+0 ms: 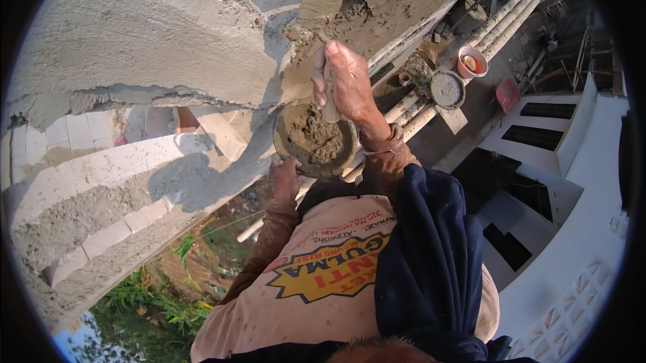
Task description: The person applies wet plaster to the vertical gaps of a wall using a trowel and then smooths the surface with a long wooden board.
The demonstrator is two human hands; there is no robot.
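Note:
My right hand point(350, 84) is closed around the pale handle of a trowel point(330, 104). Its far end points up to the mortar-covered wall surface point(390, 0), where blade and wet mortar look alike in colour. Just below that hand is a round, mortar-crusted bowl point(353, 144), held close to my body. Wet grey-brown mortar point(315, 135) lies heaped inside it. My left hand point(286, 176) grips the bowl's near left rim, with part of the fingers hidden beneath it.
Rough plastered masonry point(155, 33) spreads across the upper left, above a ledge of pale blocks point(108, 232). To the right, bamboo poles point(508, 16) support another mortar bucket point(447, 90) and a reddish-white tub point(472, 62). Far below are plants point(161, 302) and a white building point(579, 181).

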